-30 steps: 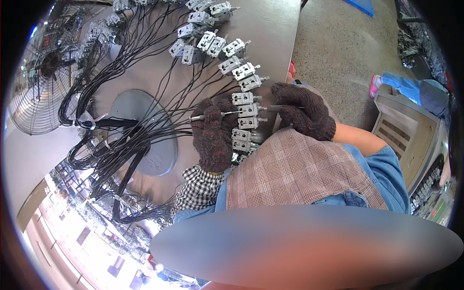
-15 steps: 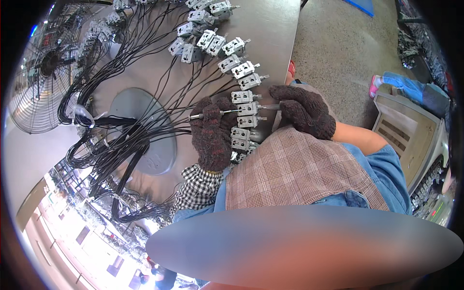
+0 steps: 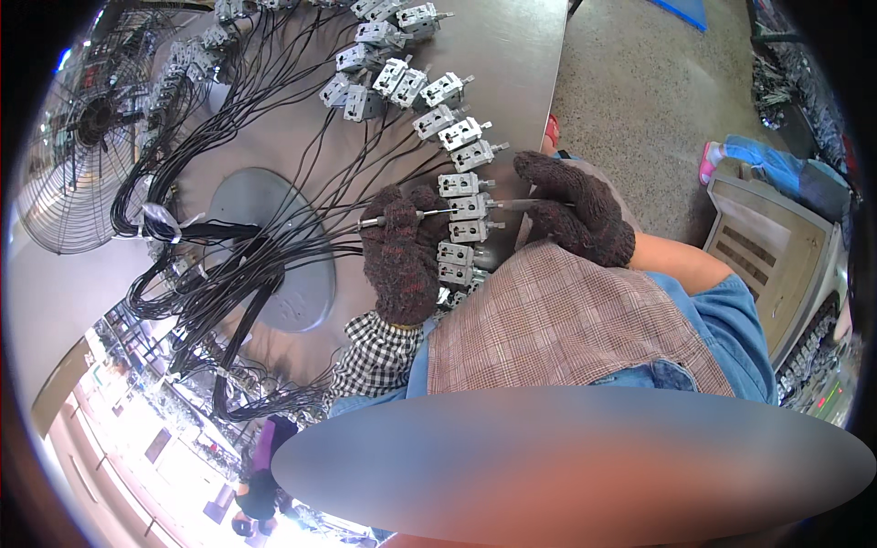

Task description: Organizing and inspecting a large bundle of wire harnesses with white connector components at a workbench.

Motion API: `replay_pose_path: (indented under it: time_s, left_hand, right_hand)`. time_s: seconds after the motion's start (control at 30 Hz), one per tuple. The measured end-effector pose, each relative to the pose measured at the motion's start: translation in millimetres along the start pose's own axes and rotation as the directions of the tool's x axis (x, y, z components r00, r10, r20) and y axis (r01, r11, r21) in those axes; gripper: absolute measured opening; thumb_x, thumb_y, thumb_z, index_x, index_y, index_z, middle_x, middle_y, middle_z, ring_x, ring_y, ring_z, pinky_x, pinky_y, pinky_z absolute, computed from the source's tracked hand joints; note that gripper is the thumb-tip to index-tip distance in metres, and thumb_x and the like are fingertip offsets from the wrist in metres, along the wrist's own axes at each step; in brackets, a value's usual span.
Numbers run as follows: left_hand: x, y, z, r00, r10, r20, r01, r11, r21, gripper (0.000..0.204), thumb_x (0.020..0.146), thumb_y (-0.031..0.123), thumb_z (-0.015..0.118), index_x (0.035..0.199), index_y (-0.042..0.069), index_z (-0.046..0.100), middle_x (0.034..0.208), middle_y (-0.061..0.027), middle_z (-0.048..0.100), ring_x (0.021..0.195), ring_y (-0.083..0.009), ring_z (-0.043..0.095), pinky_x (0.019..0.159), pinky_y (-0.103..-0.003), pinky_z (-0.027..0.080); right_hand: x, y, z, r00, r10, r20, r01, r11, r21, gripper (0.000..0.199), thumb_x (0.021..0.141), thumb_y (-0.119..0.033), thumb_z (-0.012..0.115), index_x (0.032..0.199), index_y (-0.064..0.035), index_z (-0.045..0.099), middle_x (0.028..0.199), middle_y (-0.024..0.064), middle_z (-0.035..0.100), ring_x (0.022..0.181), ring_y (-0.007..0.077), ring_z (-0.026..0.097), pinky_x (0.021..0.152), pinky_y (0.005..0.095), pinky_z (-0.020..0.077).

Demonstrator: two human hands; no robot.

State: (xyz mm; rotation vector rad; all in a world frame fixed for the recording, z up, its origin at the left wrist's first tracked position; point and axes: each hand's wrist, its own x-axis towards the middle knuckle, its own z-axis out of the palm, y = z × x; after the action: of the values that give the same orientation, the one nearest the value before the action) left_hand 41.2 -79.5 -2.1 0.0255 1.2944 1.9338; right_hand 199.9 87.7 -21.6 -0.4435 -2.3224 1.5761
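My left hand, in a dark brown knitted glove, is closed around a slim metal rod-shaped tool. The tool's thin end meets a grey-white block connector in a curved row of similar connectors. On the connector's right side, my right hand, gloved alike, is closed on a thin grey strip. That strip reaches toward the small metal tab on the connector's side; whether they touch I cannot tell. Black cables run from the connectors, passing behind or under my left hand.
The cables gather in a tied bundle over a round grey base on the metal table. A wire-cage fan stands at the left. A wooden-topped cart is at the right, with a person's leg beside it.
The fingers of my right hand have shifted slightly around the strip, with the index finger raised a little. My left hand and its tool hold their place. A person appears at the lower left.
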Motion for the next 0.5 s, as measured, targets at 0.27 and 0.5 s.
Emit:
replay_pose_path:
  time_s: [0.27, 0.5]
  left_hand:
    - [0.3, 4.9, 4.7, 0.999, -0.010, 0.044, 0.010, 1.000, -0.014, 0.023, 0.092, 0.021, 0.056, 0.099, 0.002, 0.046, 0.095, -0.0150, 0.061, 0.086, -0.0260, 0.064, 0.070, -0.037, 0.058]
    - [0.9, 5.4, -13.8, 0.993, -0.080, 0.089, 0.084, 0.996, -0.038, 0.036, 0.091, 0.022, 0.057, 0.117, 0.002, 0.041, 0.111, -0.0178, 0.055, 0.104, -0.0274, 0.058, 0.085, -0.040, 0.053]
  right_hand:
    - [-2.3, 2.9, -1.2, 0.999, 0.021, 0.033, -0.023, 0.999, 0.045, 0.040, 0.091, -0.019, 0.055, 0.126, -0.0024, 0.049, 0.104, 0.0163, 0.064, 0.087, 0.0225, 0.065, 0.075, 0.0321, 0.0524]
    - [-0.3, 19.8, -2.7, 0.985, 0.174, 0.000, -0.165, 0.931, 0.325, 0.037, 0.088, -0.014, 0.057, 0.120, 0.0008, 0.049, 0.116, 0.0179, 0.056, 0.091, 0.0233, 0.064, 0.073, 0.0328, 0.0535]
